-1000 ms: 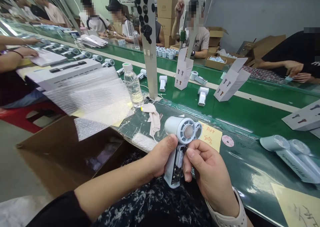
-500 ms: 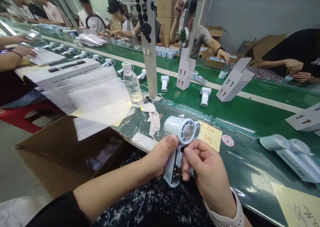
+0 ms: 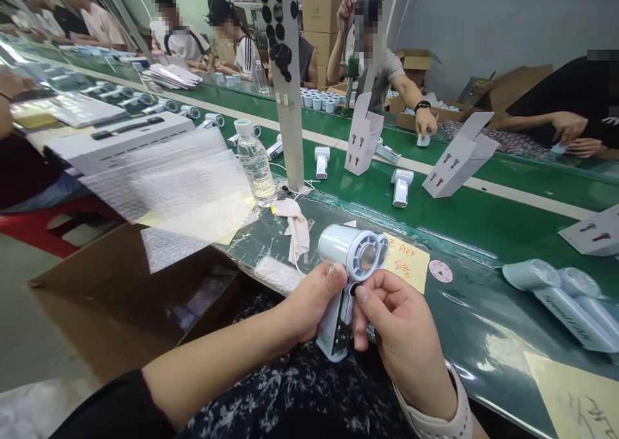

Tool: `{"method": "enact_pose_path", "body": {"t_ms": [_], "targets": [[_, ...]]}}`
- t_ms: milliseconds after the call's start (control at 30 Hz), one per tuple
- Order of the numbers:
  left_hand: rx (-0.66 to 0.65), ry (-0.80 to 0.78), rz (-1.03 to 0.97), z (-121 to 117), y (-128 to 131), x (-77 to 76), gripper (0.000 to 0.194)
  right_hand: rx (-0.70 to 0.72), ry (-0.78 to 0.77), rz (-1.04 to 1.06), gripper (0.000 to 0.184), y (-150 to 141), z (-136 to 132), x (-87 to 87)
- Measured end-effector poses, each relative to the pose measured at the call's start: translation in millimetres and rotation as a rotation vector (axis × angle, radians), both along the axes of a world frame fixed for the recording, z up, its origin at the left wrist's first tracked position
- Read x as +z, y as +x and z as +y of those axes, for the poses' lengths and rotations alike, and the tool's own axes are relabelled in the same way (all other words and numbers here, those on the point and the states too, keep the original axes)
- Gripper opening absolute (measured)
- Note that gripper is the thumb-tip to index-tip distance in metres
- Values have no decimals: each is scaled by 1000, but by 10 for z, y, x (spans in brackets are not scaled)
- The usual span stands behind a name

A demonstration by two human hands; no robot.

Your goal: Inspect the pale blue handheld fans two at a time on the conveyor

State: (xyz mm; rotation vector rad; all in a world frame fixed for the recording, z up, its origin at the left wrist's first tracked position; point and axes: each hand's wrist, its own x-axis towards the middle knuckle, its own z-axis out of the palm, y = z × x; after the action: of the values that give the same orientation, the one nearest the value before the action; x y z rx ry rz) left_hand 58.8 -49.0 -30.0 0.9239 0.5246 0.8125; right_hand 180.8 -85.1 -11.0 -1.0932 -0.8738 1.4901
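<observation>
My left hand (image 3: 314, 297) is closed around the handle of a light-blue handheld fan (image 3: 345, 249), held upright above my lap. Its round grille faces right, and part of the handle's side is uncovered, with circuit parts (image 3: 342, 336) showing. At the top of the handle, below the fan head, sits a small black round piece (image 3: 354, 289). My right hand (image 3: 401, 323) has thumb and index finger bent together against the fan beside that piece. Its other fingers are curled, and the exact contact is partly hidden. Behind the fan head, another light-blue ring (image 3: 383, 250) shows.
A green conveyor belt (image 3: 507, 204) carries fans and white printed boxes (image 3: 365, 142). On my bench lie more fans (image 3: 570, 310), a yellow note (image 3: 411, 258) and a cloth (image 3: 296, 226). A water bottle (image 3: 254, 168), bubble wrap (image 3: 178, 194) and a metal post (image 3: 289, 123) stand leftward.
Boxes and fans on the belt have shifted slightly right. A co-worker's hand across the belt has reached a small light-blue part. My hands and the fan have barely moved.
</observation>
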Motion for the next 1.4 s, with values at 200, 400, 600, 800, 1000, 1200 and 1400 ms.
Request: {"method": "enact_pose_path", "body": {"t_ms": [200, 400, 600, 800, 1000, 1200, 1400], "targets": [[-5, 40, 14, 10, -50, -1, 71, -18, -12, -90, 44, -38, -17, 51], [9, 56, 22, 13, -80, -5, 70, -14, 12, -97, 48, -52, -20, 61], [-85, 0, -30, 20, -77, -40, 78, 43, 20, -50, 45, -29, 7, 34], [-216, -150, -74, 43, -115, -50, 87, 25, -3, -25, 46, -31, 13, -6], [-203, -287, -95, 39, -112, -139, 88, 5, 5, -78, 42, -34, -11, -30], [20, -159, -90, 18, -64, -105, 68, -66, 55, -234, 31, -52, -33, -59], [-54, -163, -39, 15, -100, -33, 46, 10, 51, -227, 37, -42, -24, -52]]}}
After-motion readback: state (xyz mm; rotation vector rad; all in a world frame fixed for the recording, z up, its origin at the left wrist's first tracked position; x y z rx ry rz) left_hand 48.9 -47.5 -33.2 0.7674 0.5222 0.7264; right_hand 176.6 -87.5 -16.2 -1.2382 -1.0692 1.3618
